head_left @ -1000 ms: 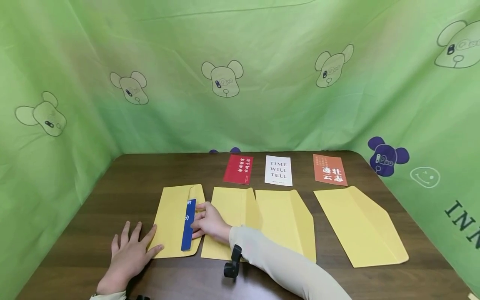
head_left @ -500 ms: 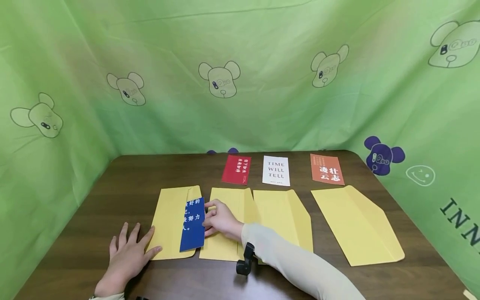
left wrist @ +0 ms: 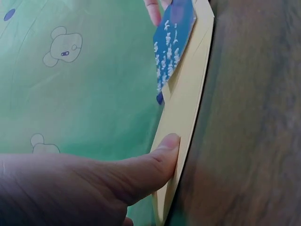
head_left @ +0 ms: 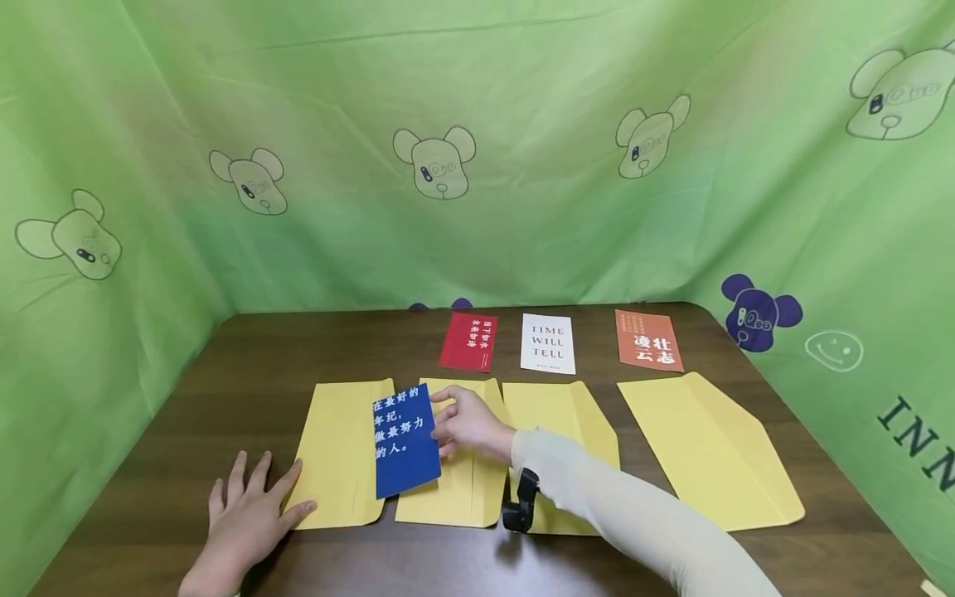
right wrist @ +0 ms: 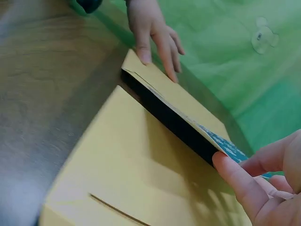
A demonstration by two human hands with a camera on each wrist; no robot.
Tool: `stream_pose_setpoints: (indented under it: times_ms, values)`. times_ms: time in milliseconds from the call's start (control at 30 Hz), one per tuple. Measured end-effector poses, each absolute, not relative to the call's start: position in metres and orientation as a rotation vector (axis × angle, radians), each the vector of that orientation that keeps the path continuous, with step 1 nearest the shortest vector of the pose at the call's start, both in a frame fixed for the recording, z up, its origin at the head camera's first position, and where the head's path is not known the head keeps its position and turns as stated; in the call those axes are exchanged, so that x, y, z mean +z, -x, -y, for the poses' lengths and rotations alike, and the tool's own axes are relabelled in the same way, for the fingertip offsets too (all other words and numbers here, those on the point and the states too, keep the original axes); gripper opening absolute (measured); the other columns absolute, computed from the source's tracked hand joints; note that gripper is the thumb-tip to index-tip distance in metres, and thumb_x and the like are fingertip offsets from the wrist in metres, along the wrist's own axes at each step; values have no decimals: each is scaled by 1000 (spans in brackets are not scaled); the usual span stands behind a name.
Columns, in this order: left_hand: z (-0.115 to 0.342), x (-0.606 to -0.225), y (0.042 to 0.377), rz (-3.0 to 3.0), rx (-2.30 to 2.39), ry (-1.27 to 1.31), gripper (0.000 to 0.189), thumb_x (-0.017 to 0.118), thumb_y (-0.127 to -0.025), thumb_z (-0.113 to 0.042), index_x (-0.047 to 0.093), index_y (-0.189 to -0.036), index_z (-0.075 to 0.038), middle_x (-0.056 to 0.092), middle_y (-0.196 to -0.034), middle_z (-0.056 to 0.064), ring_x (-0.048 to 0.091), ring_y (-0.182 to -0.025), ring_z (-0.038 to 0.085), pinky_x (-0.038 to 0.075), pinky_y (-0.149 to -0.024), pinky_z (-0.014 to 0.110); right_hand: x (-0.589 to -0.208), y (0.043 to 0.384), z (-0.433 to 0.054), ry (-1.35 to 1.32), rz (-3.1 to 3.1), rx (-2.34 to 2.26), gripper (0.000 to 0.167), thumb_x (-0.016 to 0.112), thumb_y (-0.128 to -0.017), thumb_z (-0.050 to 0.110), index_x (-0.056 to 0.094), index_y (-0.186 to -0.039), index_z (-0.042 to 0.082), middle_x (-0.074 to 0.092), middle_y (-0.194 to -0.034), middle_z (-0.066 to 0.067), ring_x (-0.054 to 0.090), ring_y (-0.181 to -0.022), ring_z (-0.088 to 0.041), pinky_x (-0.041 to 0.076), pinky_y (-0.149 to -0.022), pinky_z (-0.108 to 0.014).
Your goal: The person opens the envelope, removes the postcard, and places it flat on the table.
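A blue card with white writing is held by my right hand, which pinches its right edge between thumb and fingers. The card is tilted, and its left edge overlaps the right side of the leftmost yellow envelope. My left hand lies with fingers spread at that envelope's lower left edge. In the left wrist view, the left thumb rests on the envelope's face, and the card slants above its far end. The right wrist view shows the right fingers at the card's dark edge.
More yellow envelopes lie to the right: a second under the right hand, a third partly behind the sleeve, and a fourth set apart. Behind them are a red card, a white card and an orange card.
My right hand has drawn the blue card rightward out of the leftmost envelope, so all its writing now shows. The left hand has stayed at the envelope's left edge.
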State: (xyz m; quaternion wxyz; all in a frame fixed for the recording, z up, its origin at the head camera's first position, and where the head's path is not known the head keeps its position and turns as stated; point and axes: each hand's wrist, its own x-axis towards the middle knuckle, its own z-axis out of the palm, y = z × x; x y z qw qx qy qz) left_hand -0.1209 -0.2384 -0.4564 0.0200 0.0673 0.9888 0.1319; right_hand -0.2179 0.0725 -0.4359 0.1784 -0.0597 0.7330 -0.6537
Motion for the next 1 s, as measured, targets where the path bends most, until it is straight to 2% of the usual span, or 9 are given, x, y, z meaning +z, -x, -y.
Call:
stream_pose_setpoints:
  times_ms: [167, 367, 533, 700, 867, 1000]
  values:
    - [243, -455, 122, -3045, 407, -207, 75, 59, -91, -60, 52, -145, -10, 28, -149, 38, 5, -139, 58, 7, -102, 76, -428, 235, -76, 110, -2067, -1929, 54, 62, -82, -18, 49, -133, -8, 68, -88, -17, 68, -67, -20, 59, -57, -34]
    - [248, -452, 127, -3019, 421, -205, 77, 58, -90, -64, 51, -146, -11, 26, -150, 38, 4, -139, 59, 6, -101, 77, -426, 272, -74, -56, -2057, -2087, 50, 64, -86, -13, 57, -134, -4, 71, -97, -19, 71, -77, -22, 59, -63, -31]
    - [249, -451, 128, -3023, 426, -206, 77, 58, -90, -64, 51, -146, -11, 26, -149, 39, 4, -139, 59, 6, -100, 78, -433, 300, -61, -133, -1996, -2238, 46, 65, -87, -11, 60, -132, -4, 71, -95, -20, 68, -71, -18, 59, -66, -31]
    - [245, -455, 125, -2959, 419, -166, 80, 55, -90, -67, 49, -148, -12, 23, -151, 39, 2, -138, 61, 6, -100, 79, -439, 313, -47, -234, -1962, -2319, 44, 65, -87, -12, 60, -131, -7, 71, -95, -22, 69, -65, -17, 60, -69, -35]
    - [244, -456, 125, -2972, 415, -182, 78, 55, -91, -66, 50, -148, -12, 25, -150, 39, 3, -138, 62, 7, -99, 80, -443, 320, -39, -348, -1955, -2366, 43, 64, -88, -12, 61, -131, -7, 67, -113, -27, 73, -82, -26, 59, -72, -35]
    - [246, -458, 124, -2996, 407, -203, 75, 58, -91, -63, 52, -146, -12, 27, -149, 39, 5, -138, 61, 9, -99, 79, -446, 323, -35, -400, -1987, -2346, 44, 63, -89, -11, 60, -132, -7, 64, -122, -27, 72, -95, -33, 59, -72, -35]
